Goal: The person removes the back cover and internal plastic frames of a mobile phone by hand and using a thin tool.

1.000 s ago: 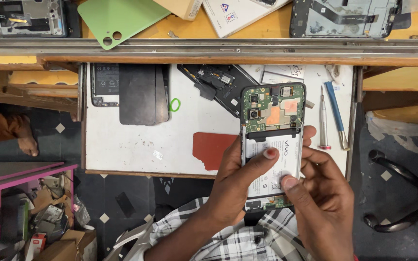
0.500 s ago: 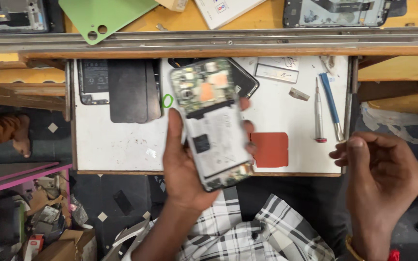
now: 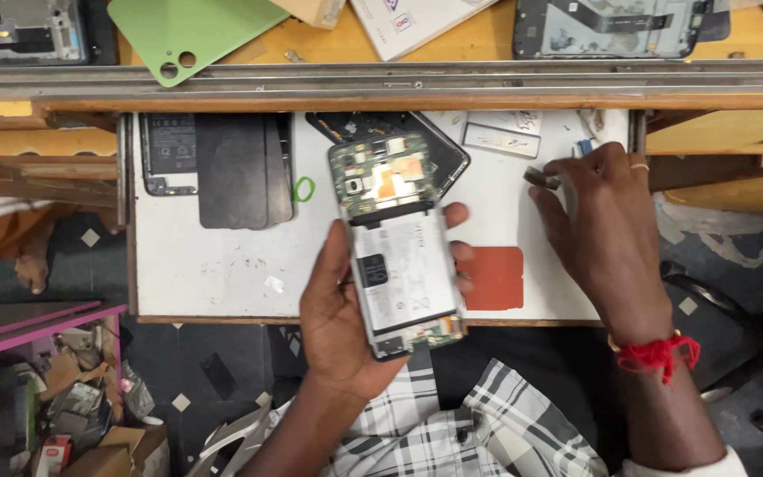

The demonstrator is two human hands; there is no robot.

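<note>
opened phone (image 3: 396, 243): back cover off, long axis running toward and away from the person, over the white tray's (image 3: 222, 265) near edge
left hand (image 3: 346, 318): fingers wrapped round the phone
right hand (image 3: 607, 234): right of phone, fingertips pinching a small dark part (image 3: 542, 178)

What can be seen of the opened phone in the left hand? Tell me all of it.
The phone has its back cover off. The upper part shows a green circuit board with metal shields, an orange patch and a camera module. Below it lies a large pale battery with a dark label, then a smaller board at the bottom end. It is held face down, lengthwise, slightly tilted, above the white tray's near edge. The left hand grips it from beneath, fingertips wrapping the right edge.
</note>
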